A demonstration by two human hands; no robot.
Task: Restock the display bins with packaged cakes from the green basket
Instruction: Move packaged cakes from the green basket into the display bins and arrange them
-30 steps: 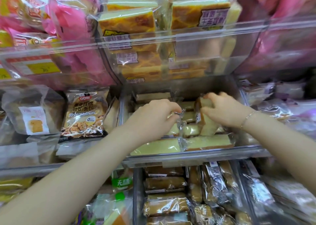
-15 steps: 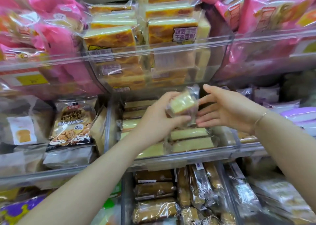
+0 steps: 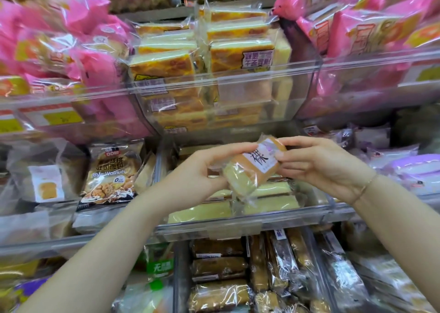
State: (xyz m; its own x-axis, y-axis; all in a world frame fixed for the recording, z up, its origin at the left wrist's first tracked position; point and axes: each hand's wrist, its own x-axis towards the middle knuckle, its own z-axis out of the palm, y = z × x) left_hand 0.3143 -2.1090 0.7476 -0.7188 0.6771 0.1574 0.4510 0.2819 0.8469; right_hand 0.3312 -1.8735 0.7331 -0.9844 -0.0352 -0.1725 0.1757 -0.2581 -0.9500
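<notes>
A: Cake, one pale yellow sponge slice with a tan crust in a clear plastic wrapper (image 3: 252, 169), held in the air in front of the clear plastic middle display bin (image 3: 238, 219).

B: Grip?

A: Both on it. Left hand (image 3: 202, 169) pinches the lower left end, thumb on top. Right hand (image 3: 323, 167) pinches the upper right end by the white label.

B: Long axis?

A: Diagonal, low left to high right. The matching pale yellow wrapped slices (image 3: 266, 198) in the bin lie level, long side across the front.

B: So the move?

A: Likely a turn to level, then down and forward. Bin sits just below and behind the hands; neither is clearly nearer. Green basket not in view.
</notes>
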